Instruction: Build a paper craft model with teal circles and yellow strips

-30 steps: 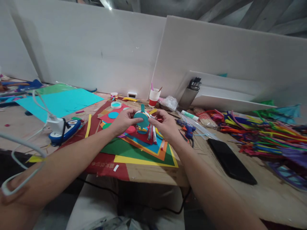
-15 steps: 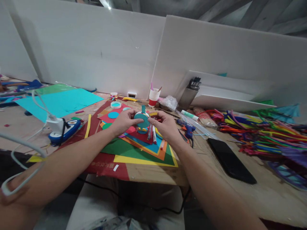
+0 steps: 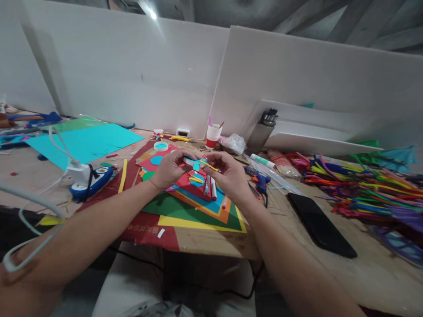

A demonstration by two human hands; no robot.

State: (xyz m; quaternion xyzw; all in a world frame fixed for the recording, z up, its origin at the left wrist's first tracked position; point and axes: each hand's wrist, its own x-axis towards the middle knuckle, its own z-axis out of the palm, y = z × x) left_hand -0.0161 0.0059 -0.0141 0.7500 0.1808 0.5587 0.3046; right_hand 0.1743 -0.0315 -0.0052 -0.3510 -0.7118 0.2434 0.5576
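Observation:
My left hand point(image 3: 170, 169) is closed on a small round craft piece point(image 3: 188, 161) with a white rim and a teal tab, seen almost edge-on. Facing it, my right hand point(image 3: 228, 172) pinches a thin yellow strip point(image 3: 210, 166) whose near end reaches close to the piece; whether they touch I cannot tell. Below both hands lie stacked coloured sheets, with a red sheet point(image 3: 180, 182) on top and a green sheet point(image 3: 155, 202) lower down. Yellow scraps point(image 3: 196, 179) and markers point(image 3: 213, 189) rest on the stack.
To the right are a glue gun point(image 3: 261, 181), a black phone point(image 3: 319, 224) and a heap of pipe cleaners point(image 3: 360, 180). Paper cups point(image 3: 213, 134) and a bottle point(image 3: 262, 132) stand at the back. A blue power strip point(image 3: 90, 187) with white cables sits left.
The round piece has turned from showing its flat teal face to nearly edge-on. The yellow strip in my right hand has come forward into clearer view.

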